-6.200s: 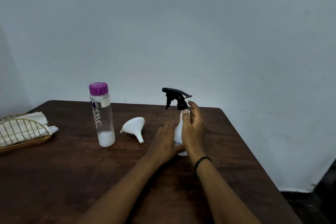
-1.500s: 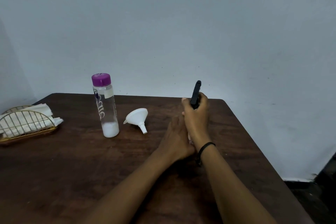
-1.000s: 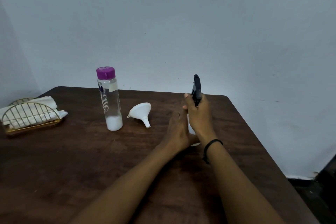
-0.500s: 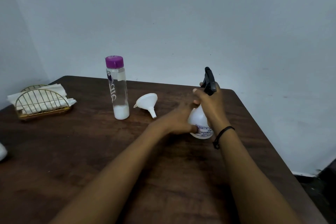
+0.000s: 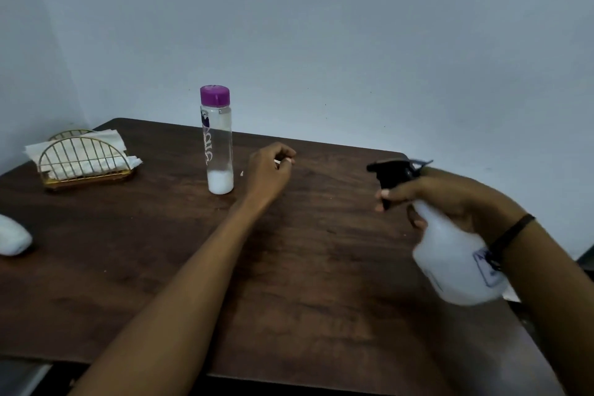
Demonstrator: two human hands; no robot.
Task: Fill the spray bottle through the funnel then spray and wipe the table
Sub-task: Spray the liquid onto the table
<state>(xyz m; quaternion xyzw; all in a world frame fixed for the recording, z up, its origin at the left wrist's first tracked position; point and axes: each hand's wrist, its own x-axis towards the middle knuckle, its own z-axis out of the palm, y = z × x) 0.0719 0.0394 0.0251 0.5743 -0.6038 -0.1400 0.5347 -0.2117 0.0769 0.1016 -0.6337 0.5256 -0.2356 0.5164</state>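
My right hand (image 5: 456, 199) grips the neck of the white spray bottle (image 5: 456, 267) and holds it tilted above the right side of the dark wooden table (image 5: 305, 283). Its black trigger head (image 5: 392, 170) points left, with my fingers by the trigger. My left hand (image 5: 268, 170) is curled over the white funnel (image 5: 277, 161), which lies just right of the bottle with the purple cap. Only slivers of the funnel show between my fingers. The clear purple-capped bottle (image 5: 216, 138) stands upright with a little white liquid at its bottom.
A gold wire holder with white paper napkins (image 5: 83, 154) stands at the table's far left. A white rounded object (image 5: 13, 238) lies at the left edge. A pale wall runs behind the table.
My right hand has lifted the spray bottle off the table and swung it right, nozzle now pointing left. My left hand let go of the bottle and moved left onto the funnel.
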